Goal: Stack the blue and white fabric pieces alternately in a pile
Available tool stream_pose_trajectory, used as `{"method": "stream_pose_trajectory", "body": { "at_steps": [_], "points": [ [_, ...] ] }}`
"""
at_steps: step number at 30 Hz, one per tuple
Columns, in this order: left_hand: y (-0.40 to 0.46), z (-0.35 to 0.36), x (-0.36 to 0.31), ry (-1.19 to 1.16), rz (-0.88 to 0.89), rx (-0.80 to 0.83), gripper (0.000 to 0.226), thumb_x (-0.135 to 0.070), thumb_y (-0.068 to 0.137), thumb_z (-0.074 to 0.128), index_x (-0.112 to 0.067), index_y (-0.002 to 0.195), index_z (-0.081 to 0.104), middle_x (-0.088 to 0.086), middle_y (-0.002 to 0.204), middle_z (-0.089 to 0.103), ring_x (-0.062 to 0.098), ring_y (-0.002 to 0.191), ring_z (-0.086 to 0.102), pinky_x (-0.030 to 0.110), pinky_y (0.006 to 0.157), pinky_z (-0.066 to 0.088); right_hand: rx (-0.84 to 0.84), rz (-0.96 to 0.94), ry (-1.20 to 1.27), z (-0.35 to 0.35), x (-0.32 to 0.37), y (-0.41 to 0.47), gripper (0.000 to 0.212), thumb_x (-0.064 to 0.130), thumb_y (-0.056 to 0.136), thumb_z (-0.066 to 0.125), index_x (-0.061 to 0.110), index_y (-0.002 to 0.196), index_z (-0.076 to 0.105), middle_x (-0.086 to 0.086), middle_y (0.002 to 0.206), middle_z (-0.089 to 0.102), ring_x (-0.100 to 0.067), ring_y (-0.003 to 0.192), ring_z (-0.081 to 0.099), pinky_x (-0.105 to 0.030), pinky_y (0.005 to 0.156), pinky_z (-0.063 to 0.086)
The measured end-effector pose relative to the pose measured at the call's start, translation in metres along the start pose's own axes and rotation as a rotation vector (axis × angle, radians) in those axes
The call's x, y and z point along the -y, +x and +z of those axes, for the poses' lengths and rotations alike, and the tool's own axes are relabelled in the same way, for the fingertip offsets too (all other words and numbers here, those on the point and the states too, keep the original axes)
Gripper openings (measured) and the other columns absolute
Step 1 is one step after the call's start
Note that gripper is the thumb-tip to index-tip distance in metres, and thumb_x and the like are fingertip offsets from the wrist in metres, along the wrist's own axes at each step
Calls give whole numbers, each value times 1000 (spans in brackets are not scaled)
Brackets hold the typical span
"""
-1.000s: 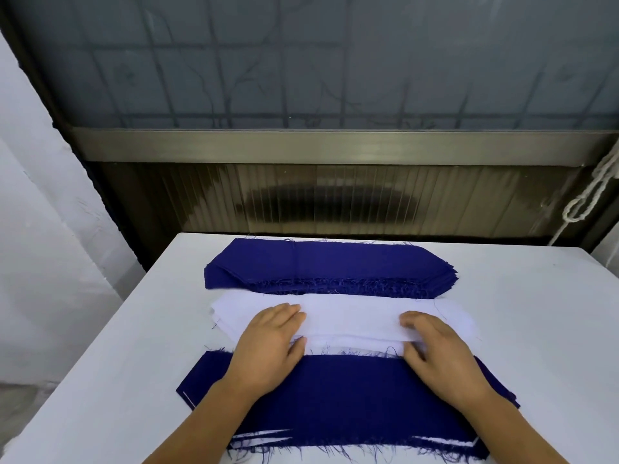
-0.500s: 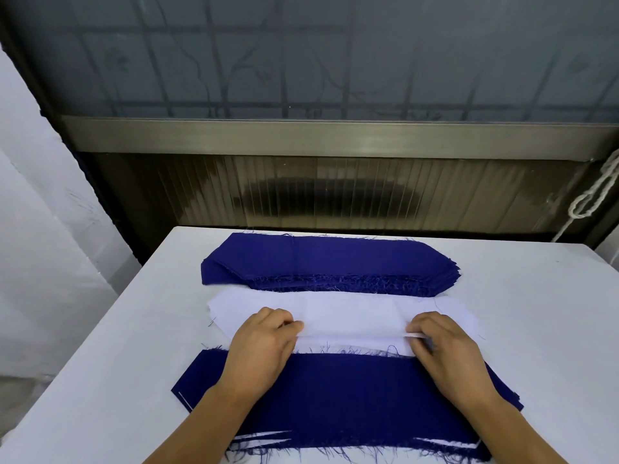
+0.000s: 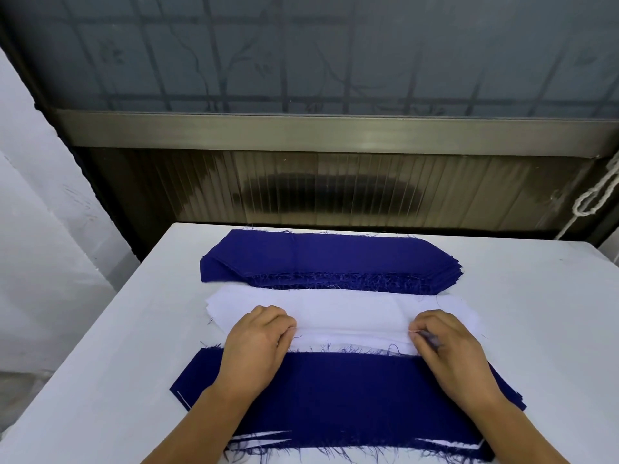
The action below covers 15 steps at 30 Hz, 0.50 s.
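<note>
hands curled since 1 s ago | left hand (image 3: 256,346), right hand (image 3: 450,351) fingers pinch white piece (image 3: 348,316) edge

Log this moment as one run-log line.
left hand: pinches white piece | right hand: pinches white piece | near pile: blue on top
</note>
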<state>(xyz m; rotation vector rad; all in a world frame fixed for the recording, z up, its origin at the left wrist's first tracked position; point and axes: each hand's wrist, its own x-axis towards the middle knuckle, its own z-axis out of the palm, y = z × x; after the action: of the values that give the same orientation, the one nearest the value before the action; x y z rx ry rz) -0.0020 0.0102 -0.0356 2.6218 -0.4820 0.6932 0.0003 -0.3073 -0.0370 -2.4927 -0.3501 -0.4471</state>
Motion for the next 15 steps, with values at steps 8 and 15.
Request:
{"method": "stream_pose_trajectory", "body": {
  "at_steps": [8,15],
  "points": [
    [-1,1,2,-79,-119,-46,6,-22,87,63,-22,87,69,-16,87,62,2,74,51,20,64,48,24,115,215,-5,3,2,22,13,94,57,32,88,65,24,101,61,-2,97,57,-6,78,40],
    [0,3,4,-11,-261,-67,15,-7,81,66,-17,90,73,-11,87,67,11,75,56,24,61,49,19,173,266,-5,2,4,32,1,92,55,31,90,65,24,96,63,-1,93,58,-6,76,40]
  ]
}}
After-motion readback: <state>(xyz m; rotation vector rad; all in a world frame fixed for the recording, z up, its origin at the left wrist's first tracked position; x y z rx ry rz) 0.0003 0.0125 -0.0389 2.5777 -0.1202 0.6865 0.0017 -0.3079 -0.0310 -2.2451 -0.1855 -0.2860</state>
